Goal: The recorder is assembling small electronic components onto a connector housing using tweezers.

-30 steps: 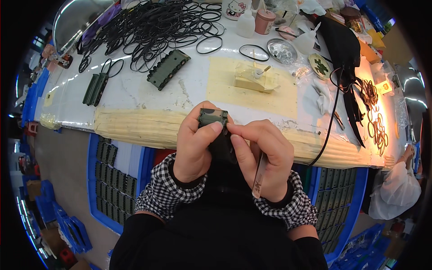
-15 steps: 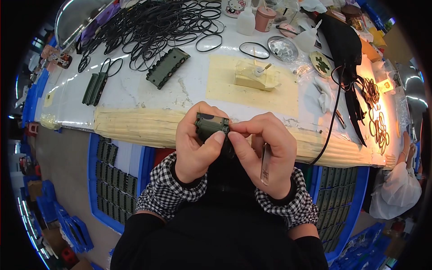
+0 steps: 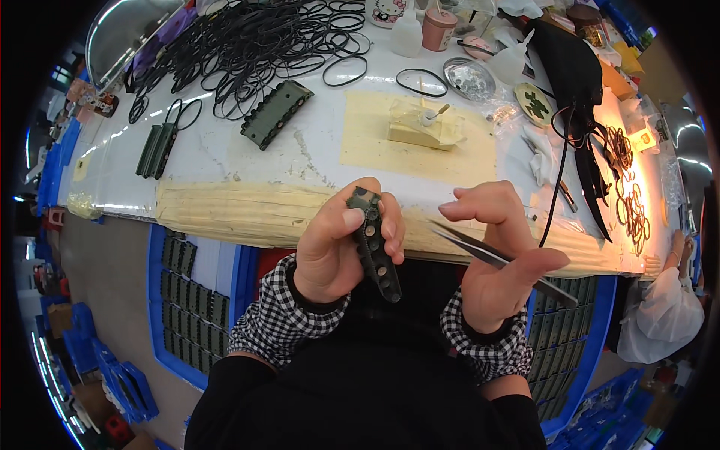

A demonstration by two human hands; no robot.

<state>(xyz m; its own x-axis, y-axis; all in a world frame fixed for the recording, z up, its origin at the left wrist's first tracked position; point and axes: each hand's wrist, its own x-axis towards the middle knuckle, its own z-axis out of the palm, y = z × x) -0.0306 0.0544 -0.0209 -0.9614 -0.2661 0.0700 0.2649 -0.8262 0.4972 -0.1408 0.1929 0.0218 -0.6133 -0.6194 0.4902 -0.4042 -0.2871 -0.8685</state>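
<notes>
My left hand [image 3: 324, 255] is closed around a small dark green model tank hull [image 3: 375, 251]. The hull is tilted, with its row of road wheels facing right and its camouflage-patched end up by my thumb. To the right, my right hand [image 3: 489, 289] holds metal tweezers [image 3: 480, 250] across the palm, their points toward the hull but apart from it. The thumb and forefinger of that hand are spread away from each other. On the table beyond, another green hull with wheels [image 3: 276, 114] lies left of centre. A green hull piece [image 3: 157, 150] lies farther left.
A big heap of black rubbery loops [image 3: 255, 45] covers the back left. A yellow block [image 3: 420, 135] with a small stick sits mid-table, near a metal dish [image 3: 470, 79]. Blue trays [image 3: 156, 315] of green parts flank me below. Another person's white sleeve [image 3: 660, 319] shows at right.
The left hand has turned the hull from crosswise to steeply tilted, wheels now showing. My right hand has let go of the hull's edge and moved right, its fingers opening and the tweezers swinging across the palm.
</notes>
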